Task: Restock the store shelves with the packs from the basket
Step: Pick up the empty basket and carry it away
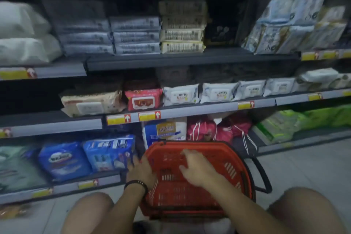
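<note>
While crouched before dim store shelving, bare knees low at both edges, both hands reaching into a red plastic basket (197, 182) set on the pale tiled floor (303, 167). Left hand (141, 172), black band (135, 183) at the wrist, at the basket's left rim, fingers loosely spread, gripping nothing that can be made out. Right hand (197, 167) hovering over the basket's middle, palm down, fingers open and splayed, holding nothing. Basket interior showing only slotted red walls and floor, no packs visible inside; black handle (264, 173) folded down at the right.

Just beyond, bottom shelf (62, 186) carrying blue packs (85, 157) at left, a white-and-blue pack with a gold label (167, 131) directly behind the basket, pink drawstring bags (214, 129) beside it, green packs (303, 121) farther right. Middle shelf (190, 110) lined with a beige wipe pack (91, 102), a red wipe pack (143, 99) touching it, then a row of white wipe packs (218, 92) running right. Upper shelf (190, 59) stacked with grey flat packs (112, 34), a taller beige stack (182, 30), white bundles (22, 32) at far left, and pale blue packs (292, 24) leaning at right. Yellow price tags (118, 119) along the shelf edges, print too blurred to read.
</note>
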Demonstrator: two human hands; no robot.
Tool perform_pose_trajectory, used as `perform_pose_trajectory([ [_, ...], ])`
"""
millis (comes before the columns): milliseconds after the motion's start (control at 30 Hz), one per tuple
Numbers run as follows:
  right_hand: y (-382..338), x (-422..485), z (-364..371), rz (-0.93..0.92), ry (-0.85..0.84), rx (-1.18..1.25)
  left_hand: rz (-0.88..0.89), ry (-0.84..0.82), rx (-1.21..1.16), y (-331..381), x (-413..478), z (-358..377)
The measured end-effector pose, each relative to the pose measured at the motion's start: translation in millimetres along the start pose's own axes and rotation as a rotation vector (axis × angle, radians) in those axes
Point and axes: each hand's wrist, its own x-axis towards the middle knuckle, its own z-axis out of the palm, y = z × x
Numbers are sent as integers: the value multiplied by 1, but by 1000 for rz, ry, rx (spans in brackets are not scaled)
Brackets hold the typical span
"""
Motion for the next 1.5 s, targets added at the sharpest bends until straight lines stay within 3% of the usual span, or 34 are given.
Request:
perform_pose_trajectory([
  [133, 15, -25, 71, 137, -182, -20, -132, -165, -243, -33, 3, 47],
  [200, 24, -36, 91, 167, -250, -41, -168, -155, -320, -33, 12, 46],
  [267, 32, -47, 106, 203, -314, -80, -191, -136, -298, -33, 23, 42],
  [367, 42, -61, 118, 281, -282, -134, -146, -159, -217, -19, 29, 48],
  [467, 60, -78, 115, 441, -104, -109, -60, -211, -213, 9, 28, 68],
  [567, 84, -97, 113, 802, 351, 87, 3, -253, -267, 45, 22, 84],
  [633, 100, -104, 103, 1192, 616, 352, 32, -296, -312, 69, 13, 95],
  [700, 125, -103, 84, 1530, 700, 708, 45, -365, -337, 92, 3, 108],
  [767, 152, -102, 65, 1699, 737, 1051, 69, -457, -287, 114, -2, 120],
  [867, 191, -103, 49, 1674, 801, 1225, 136, -498, -77, 164, 11, 130],
  [967, 243, -106, 47, 1634, 859, 1121, 324, -253, 96, 230, 38, 132],
  [1033, 267, -103, 45, 1659, 912, 1017, 507, -180, 210, 283, 59, 136],
  [1133, 293, -90, 35, 1687, 1008, 891, 748, -298, 423, 366, 100, 164],
  [1200, 325, -84, 24, 1698, 1171, 813, 866, -426, 513, 414, 122, 192],
  [1300, 388, -78, -1, 1767, 1318, 788, 976, -435, 531, 496, 141, 236],
  [1433, 478, -83, -28, 1844, 1266, 691, 1049, -408, 617, 600, 141, 287],
  [1500, 521, -86, -47, 1870, 1248, 662, 1068, -440, 523, 647, 136, 314],
])
